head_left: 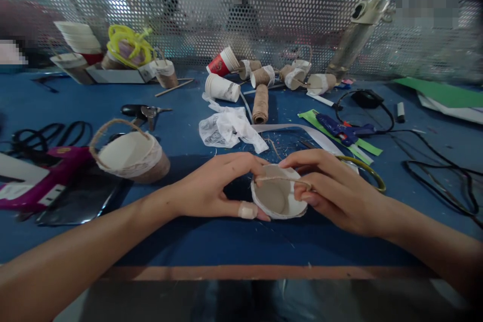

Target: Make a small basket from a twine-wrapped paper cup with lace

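Note:
A small paper cup (277, 198) with a twine handle across its mouth is tipped toward me near the table's front edge. My left hand (226, 186) wraps its left side, with the bandaged thumb low against the cup and the fingers at the rim. My right hand (335, 191) is closed on the right side, its fingertips at the rim and at the handle's right end. Left of my hands stands a finished-looking cup basket (134, 156) with a lace rim and a twine handle. Crumpled white lace (230, 128) lies just beyond my hands.
Behind are a twine roll (260, 104), stacked paper cups (222, 87) and several small cup baskets. To the right lie a blue glue gun (339, 128), its black cable and yellow-green tape (372, 173). A purple tool (49, 181) is at left; a perforated metal screen (211, 10) closes the back.

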A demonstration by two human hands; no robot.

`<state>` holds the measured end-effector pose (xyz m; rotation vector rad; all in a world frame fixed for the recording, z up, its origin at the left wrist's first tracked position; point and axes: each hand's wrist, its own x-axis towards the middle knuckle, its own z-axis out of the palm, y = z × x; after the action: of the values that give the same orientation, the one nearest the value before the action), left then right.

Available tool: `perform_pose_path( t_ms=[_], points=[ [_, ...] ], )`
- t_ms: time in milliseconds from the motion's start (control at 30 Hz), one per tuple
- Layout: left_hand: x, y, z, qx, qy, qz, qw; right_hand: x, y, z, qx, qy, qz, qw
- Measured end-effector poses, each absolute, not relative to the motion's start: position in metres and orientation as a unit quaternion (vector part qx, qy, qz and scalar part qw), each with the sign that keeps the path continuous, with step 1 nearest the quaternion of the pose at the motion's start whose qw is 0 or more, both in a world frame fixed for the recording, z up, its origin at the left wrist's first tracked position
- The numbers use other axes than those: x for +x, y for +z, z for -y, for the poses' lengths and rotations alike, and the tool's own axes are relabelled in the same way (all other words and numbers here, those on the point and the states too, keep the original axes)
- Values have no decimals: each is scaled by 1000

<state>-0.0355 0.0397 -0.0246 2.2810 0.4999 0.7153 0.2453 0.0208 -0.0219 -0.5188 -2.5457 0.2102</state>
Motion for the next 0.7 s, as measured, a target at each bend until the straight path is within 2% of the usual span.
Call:
perform_pose_path(
  t_ms=[167, 300, 367, 433, 600, 700],
  points=[
    [-38, -26, -41, 884, 275, -189, 326, 245, -16, -23, -201, 129, 927, 290],
    [-41, -23, -40, 886, 279, -200, 311, 268, -5, -39, -319, 97, 884, 328],
    [-43, -21, -39, 891, 274, -208, 298, 293, -2, -54, -406, 57, 867, 283],
    [-45, -20, -38, 896, 264, -210, 287, 325, -3, -70, -466, 18, 864, 188],
    [-48, -20, -36, 904, 268, -198, 269, 389, -17, -106, -499, 14, 860, 107],
    [-48, -20, -37, 904, 268, -201, 266, 403, -27, -119, -512, 15, 854, 90]
  ],
)
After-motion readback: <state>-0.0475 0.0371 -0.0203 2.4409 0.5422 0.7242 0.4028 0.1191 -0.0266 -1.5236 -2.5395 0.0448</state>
